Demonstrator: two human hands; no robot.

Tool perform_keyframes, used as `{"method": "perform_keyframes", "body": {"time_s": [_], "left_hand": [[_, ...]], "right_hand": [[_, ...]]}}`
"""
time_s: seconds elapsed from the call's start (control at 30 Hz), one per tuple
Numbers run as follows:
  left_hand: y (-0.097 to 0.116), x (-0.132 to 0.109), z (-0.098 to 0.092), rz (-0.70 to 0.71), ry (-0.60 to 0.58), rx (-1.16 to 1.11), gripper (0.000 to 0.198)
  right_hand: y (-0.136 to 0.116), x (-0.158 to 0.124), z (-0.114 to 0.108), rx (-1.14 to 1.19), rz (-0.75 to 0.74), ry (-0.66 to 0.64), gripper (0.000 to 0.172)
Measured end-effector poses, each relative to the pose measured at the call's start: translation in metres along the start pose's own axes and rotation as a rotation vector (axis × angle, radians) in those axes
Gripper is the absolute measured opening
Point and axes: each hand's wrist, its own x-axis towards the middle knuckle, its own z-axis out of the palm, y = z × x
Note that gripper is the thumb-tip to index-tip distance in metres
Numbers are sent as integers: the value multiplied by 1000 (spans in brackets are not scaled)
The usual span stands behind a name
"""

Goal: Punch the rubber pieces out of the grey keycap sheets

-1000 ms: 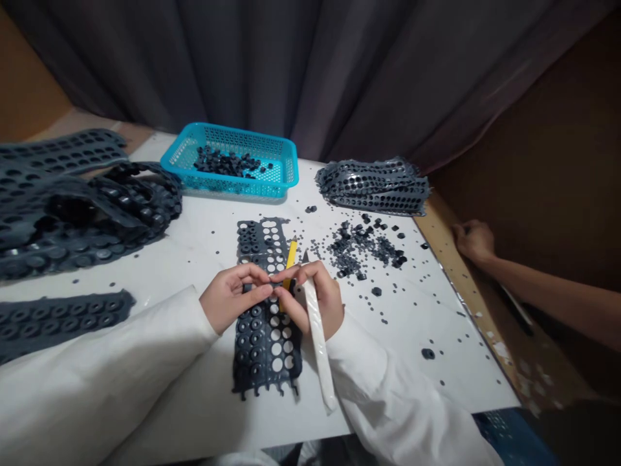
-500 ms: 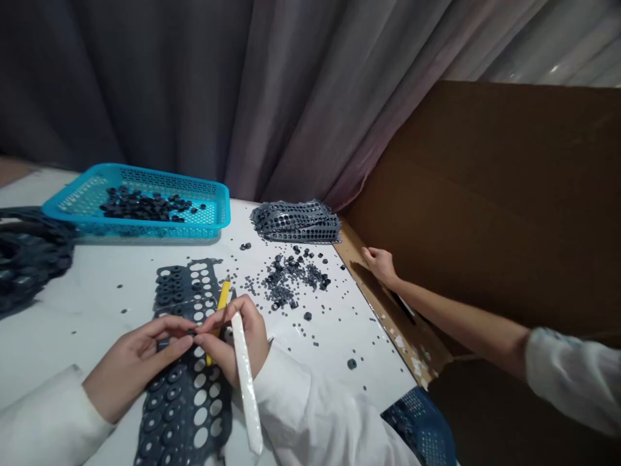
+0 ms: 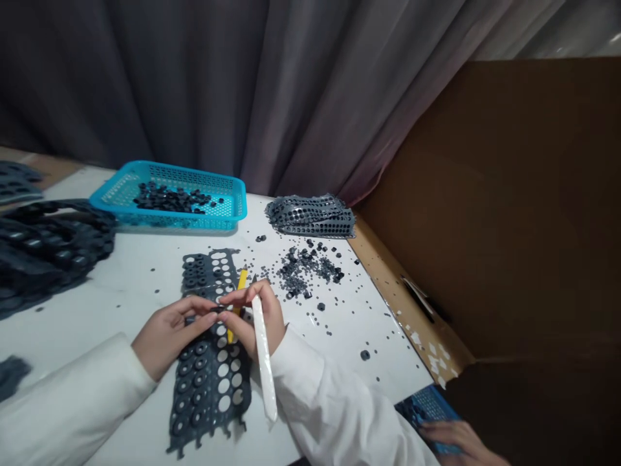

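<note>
My left hand is closed, its thumb and fingertips pinching a small black rubber part. Against the same part press the fingertips of my right hand. That hand also carries a slim tool with a white-wrapped handle; a dark tip pokes out above the fingers, its exact kind unclear. Both hands hover over a black rubber sheet with rows of ringed round parts on the left and punched-out holes on the right. A yellow strip-shaped object lies on the sheet, partly behind my right hand.
A turquoise basket holds black parts. Perforated sheets are stacked beside a scatter of black bits. More black sheets lie left. At lower right, another person's hand is at a blue basket. A cardboard wall stands right.
The view has shifted, so the table contents appear farther right. The other person's hand has gone from the cardboard edge down to the blue basket. My hands keep pinching the small part.
</note>
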Motion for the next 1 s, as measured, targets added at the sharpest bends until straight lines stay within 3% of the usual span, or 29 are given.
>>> {"method": "perform_keyframes", "body": {"time_s": [0.13, 0.33, 0.4, 0.47, 0.53, 0.63, 0.73, 0.83, 1.0], "left_hand": [[1, -2, 2, -25, -26, -66, 39], [3, -4, 5, 5, -71, -82, 33], [2, -5, 5, 11, -92, -94, 31], [1, -5, 4, 8, -107, -108, 29], [0, -6, 3, 0, -123, -117, 28], [-1, -6, 1, -9, -132, -126, 26], [-1, -6, 1, -9, -140, -132, 26], [0, -5, 2, -5, -145, -126, 27], [2, -6, 1, 4, -156, -129, 29]], "right_hand": [[1, 0, -4, -79, -13, -49, 35], [11, 0, 6, 84, 66, -30, 35], [7, 2, -2, -53, 33, -51, 30], [-3, 10, -29, -379, -37, -127, 21], [-18, 25, -74, -657, -93, -188, 17], [-31, 57, -155, -795, -109, -178, 48], [-22, 89, -210, -1105, -120, -358, 78], [-4, 107, -222, -1326, -168, -521, 76], [6, 108, -198, -1262, -219, -440, 43]]}}
